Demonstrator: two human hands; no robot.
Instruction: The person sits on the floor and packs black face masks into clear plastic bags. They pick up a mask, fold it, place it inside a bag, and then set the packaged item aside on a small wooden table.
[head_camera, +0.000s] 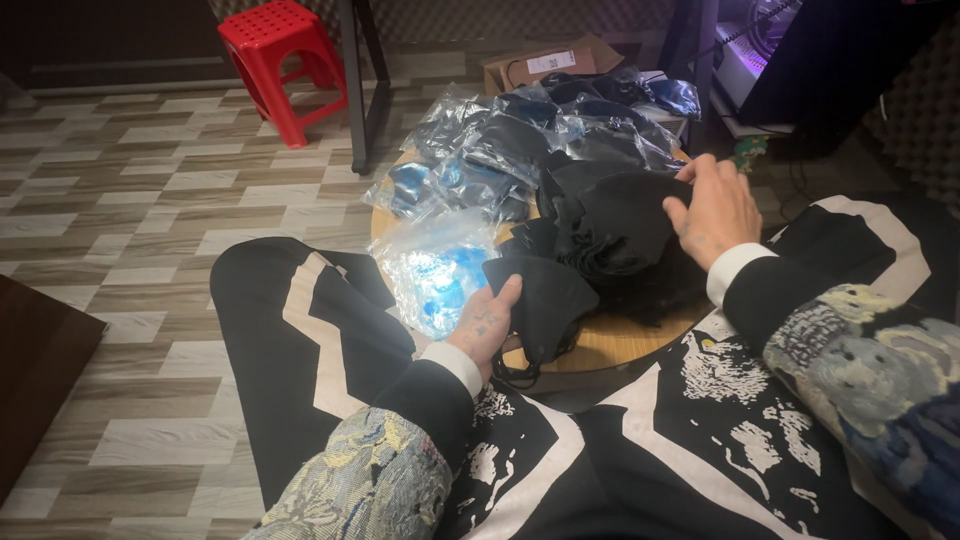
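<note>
My left hand (486, 322) grips a black face mask (545, 300) by its left edge, over the near rim of a small round wooden table (610, 345). My right hand (716, 210) rests on a heap of loose black masks (610, 225) in the middle of the table, fingers pinching the top one. Behind the heap lie several masks sealed in clear plastic bags (520, 140). An empty crumpled clear bag (435, 265) lies at the table's left edge, beside my left hand.
A red plastic stool (282, 60) stands on the striped tile floor at the back left. A cardboard box (548, 62) sits behind the table. A black metal leg (355, 85) rises nearby. My black and white patterned trousers (300, 350) fill the foreground.
</note>
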